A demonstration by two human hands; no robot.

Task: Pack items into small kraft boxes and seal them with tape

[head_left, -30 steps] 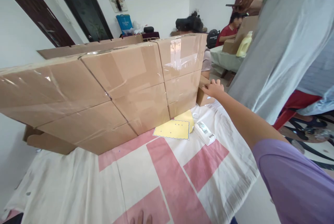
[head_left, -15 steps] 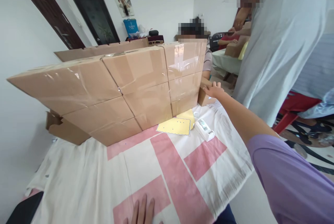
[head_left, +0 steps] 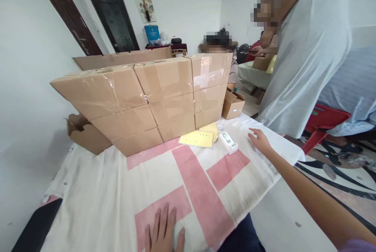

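Observation:
My left hand [head_left: 163, 230] lies flat on the tablecloth [head_left: 152, 177] near the front edge, fingers spread, holding nothing. My right hand [head_left: 259, 140] is over the right side of the table with fingers apart and nothing in them. Nearest to it is a small white device [head_left: 228, 143] with a little screen. Left of that lie yellow paper sheets [head_left: 197, 138] with scalloped edges. A small cardboard box [head_left: 233, 105] with its top flaps partly up stands beyond my right hand. Taped cardboard boxes [head_left: 170, 115] are stacked three high across the far side of the table.
An open cardboard box [head_left: 89, 136] stands left of the stack. A black flat object [head_left: 38, 224] is at the lower left. One person sits behind the stack; another, in a pale dress [head_left: 308, 56], stands at the right by a red chair [head_left: 329, 120].
My right hand has let go of the small box at the stack's right end and drawn back toward me. The view has shifted, and more of my left hand shows.

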